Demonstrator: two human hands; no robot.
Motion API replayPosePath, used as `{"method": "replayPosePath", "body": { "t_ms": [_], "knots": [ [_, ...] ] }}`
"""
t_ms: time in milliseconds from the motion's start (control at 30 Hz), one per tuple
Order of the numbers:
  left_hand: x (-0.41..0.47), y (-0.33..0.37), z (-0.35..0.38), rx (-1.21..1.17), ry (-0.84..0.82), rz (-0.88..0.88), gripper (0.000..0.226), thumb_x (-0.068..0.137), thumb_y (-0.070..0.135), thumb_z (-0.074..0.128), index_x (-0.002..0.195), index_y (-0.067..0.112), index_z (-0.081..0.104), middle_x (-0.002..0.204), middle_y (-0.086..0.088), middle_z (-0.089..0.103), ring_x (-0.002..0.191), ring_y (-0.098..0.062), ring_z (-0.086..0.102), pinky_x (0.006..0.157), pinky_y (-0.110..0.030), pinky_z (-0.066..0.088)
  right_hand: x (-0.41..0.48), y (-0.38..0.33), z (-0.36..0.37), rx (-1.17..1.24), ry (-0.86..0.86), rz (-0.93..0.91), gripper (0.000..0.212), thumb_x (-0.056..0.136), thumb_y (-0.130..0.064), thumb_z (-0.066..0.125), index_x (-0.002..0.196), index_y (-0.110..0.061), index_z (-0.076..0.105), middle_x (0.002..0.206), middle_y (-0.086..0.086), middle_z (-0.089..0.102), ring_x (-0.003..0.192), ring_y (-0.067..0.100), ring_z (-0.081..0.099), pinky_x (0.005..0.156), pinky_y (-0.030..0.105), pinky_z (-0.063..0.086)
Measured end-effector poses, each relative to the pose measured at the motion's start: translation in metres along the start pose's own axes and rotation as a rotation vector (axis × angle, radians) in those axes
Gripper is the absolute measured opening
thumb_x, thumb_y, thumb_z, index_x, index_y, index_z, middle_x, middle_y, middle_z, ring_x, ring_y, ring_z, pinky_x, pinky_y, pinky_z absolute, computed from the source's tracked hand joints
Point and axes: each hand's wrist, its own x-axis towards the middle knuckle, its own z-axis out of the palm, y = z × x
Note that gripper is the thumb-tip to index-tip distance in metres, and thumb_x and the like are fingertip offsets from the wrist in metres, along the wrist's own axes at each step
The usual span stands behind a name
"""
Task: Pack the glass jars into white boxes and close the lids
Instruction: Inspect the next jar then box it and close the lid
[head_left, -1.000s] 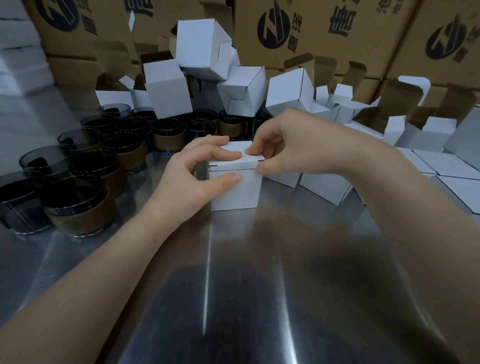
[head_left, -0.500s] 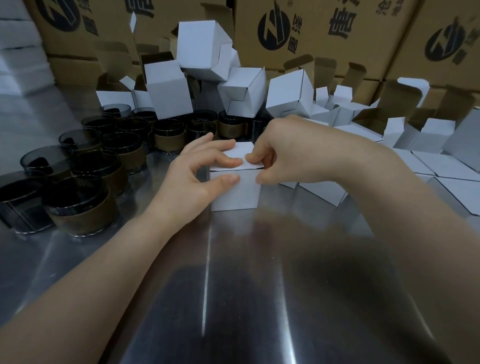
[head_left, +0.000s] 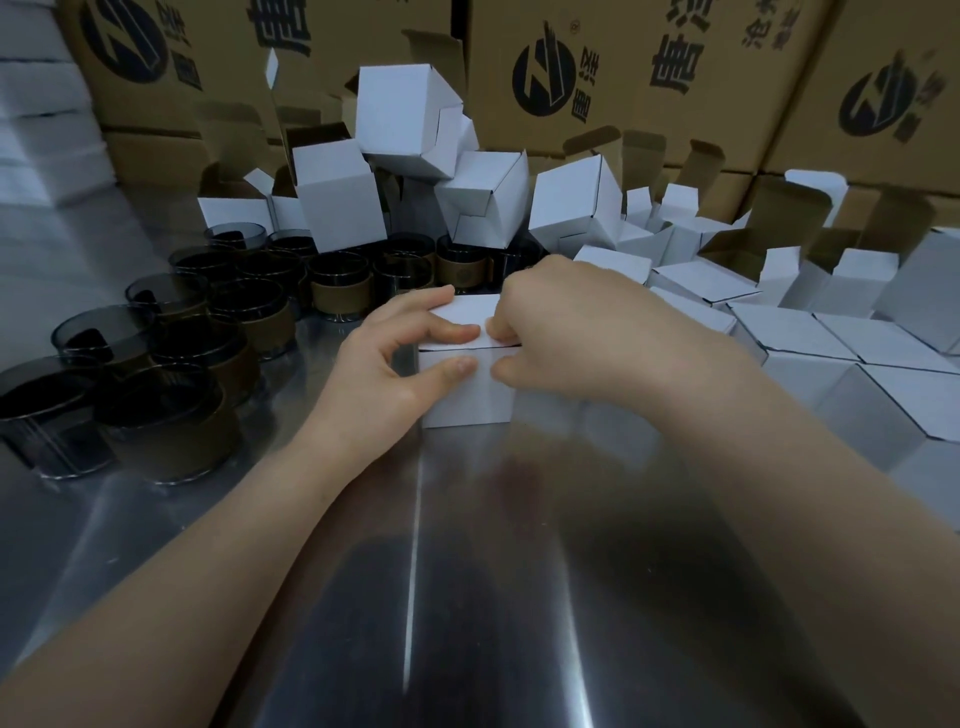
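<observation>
A small white box (head_left: 467, 395) stands on the steel table (head_left: 467, 597) in the middle of the view. My left hand (head_left: 395, 364) grips its left side, thumb on the front face and fingers over the lid. My right hand (head_left: 571, 338) has its fingers curled on the lid's front edge, thumb against the front face. The lid lies almost flat, with a thin dark gap along its front. What is inside the box is hidden. Several dark glass jars (head_left: 166, 421) with brown bands stand to the left.
A heap of open white boxes (head_left: 483, 202) rises behind the jars. Closed white boxes (head_left: 841, 364) lie in rows on the right. Large brown cartons (head_left: 623, 78) with black logos wall off the back. A stack of flat white sheets (head_left: 36, 114) sits far left.
The lid has come down from slightly raised to almost flat. My right hand has slid lower and closer to my left on the front edge. My left hand has kept its grip.
</observation>
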Motion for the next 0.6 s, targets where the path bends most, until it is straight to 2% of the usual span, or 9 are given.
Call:
{"method": "replayPosePath", "body": {
  "t_ms": [67,100,133,167,233,333,400,500,600],
  "knots": [
    [-0.001,-0.001,0.001,-0.012,-0.001,-0.011,0.024,0.084,0.012,0.073,0.102,0.028,0.071,0.140,0.011,0.050,0.133,0.002,0.041,0.115,-0.033,0.033,0.001,0.000,0.003,-0.020,0.054,0.012,0.034,0.089,-0.022,0.057,0.064,-0.015,0.035,0.073,0.002,0.034,0.069,0.025,0.043,0.051,0.030,0.020],
    [-0.002,-0.003,0.001,0.005,0.000,-0.020,0.027,0.085,0.014,0.073,0.106,0.029,0.069,0.142,0.013,0.047,0.133,0.004,0.039,0.114,-0.032,0.034,0.002,0.001,0.005,-0.014,0.079,0.013,0.023,0.089,-0.021,0.058,0.070,-0.014,0.046,0.079,0.002,0.039,0.078,0.026,0.048,0.053,0.030,0.024],
    [-0.001,-0.004,0.002,0.029,0.006,-0.030,0.032,0.084,0.016,0.073,0.112,0.031,0.067,0.145,0.014,0.043,0.134,0.003,0.038,0.114,-0.032,0.035,0.003,0.002,0.007,0.006,0.102,0.007,0.011,0.089,-0.021,0.059,0.081,-0.013,0.058,0.088,0.002,0.044,0.086,0.026,0.051,0.057,0.030,0.029],
    [-0.001,-0.005,0.001,0.041,0.014,-0.043,0.041,0.083,0.017,0.075,0.119,0.032,0.062,0.147,0.013,0.040,0.134,0.001,0.038,0.113,-0.033,0.036,0.005,0.005,0.009,0.032,0.112,0.007,0.010,0.088,-0.022,0.060,0.094,-0.013,0.063,0.097,0.002,0.047,0.092,0.025,0.051,0.062,0.031,0.034],
    [0.001,-0.008,0.000,-0.017,0.011,-0.082,0.063,0.080,0.016,0.077,0.134,0.033,0.048,0.147,0.008,0.039,0.132,-0.007,0.044,0.108,-0.033,0.043,0.009,0.010,0.014,0.125,0.098,0.007,0.020,0.086,-0.025,0.063,0.105,-0.016,0.062,0.103,0.000,0.045,0.093,0.021,0.047,0.067,0.033,0.038],
    [0.002,-0.009,0.000,-0.144,-0.028,-0.174,0.091,0.072,0.026,0.079,0.146,0.036,0.026,0.136,0.020,0.039,0.124,-0.004,0.049,0.091,-0.015,0.049,0.015,0.018,0.022,0.309,0.052,-0.023,0.033,0.081,-0.030,0.069,0.106,-0.020,0.051,0.097,-0.006,0.041,0.088,0.015,0.041,0.066,0.030,0.035],
    [0.003,-0.010,0.000,-0.168,-0.052,-0.216,0.101,0.065,0.036,0.077,0.148,0.036,0.020,0.131,0.020,0.042,0.121,-0.001,0.049,0.081,-0.007,0.048,0.017,0.023,0.029,0.415,0.019,-0.021,0.043,0.078,-0.032,0.073,0.110,-0.021,0.046,0.093,-0.012,0.039,0.086,0.013,0.041,0.064,0.027,0.033],
    [0.004,-0.010,-0.001,-0.225,-0.053,-0.247,0.098,0.066,0.032,0.078,0.148,0.032,0.024,0.130,0.014,0.048,0.115,0.004,0.053,0.077,-0.005,0.048,0.019,0.028,0.038,0.549,-0.008,-0.023,0.057,0.077,-0.032,0.076,0.123,-0.024,0.042,0.108,-0.010,0.048,0.100,0.017,0.049,0.079,0.032,0.043],
    [0.005,-0.011,-0.001,-0.288,-0.022,-0.243,0.085,0.073,0.014,0.078,0.144,0.029,0.033,0.124,0.019,0.052,0.107,0.013,0.056,0.076,-0.005,0.047,0.021,0.030,0.042,0.582,-0.002,-0.052,0.071,0.077,-0.033,0.077,0.137,-0.026,0.040,0.132,-0.005,0.048,0.119,0.017,0.046,0.101,0.039,0.041]
  ]
}}
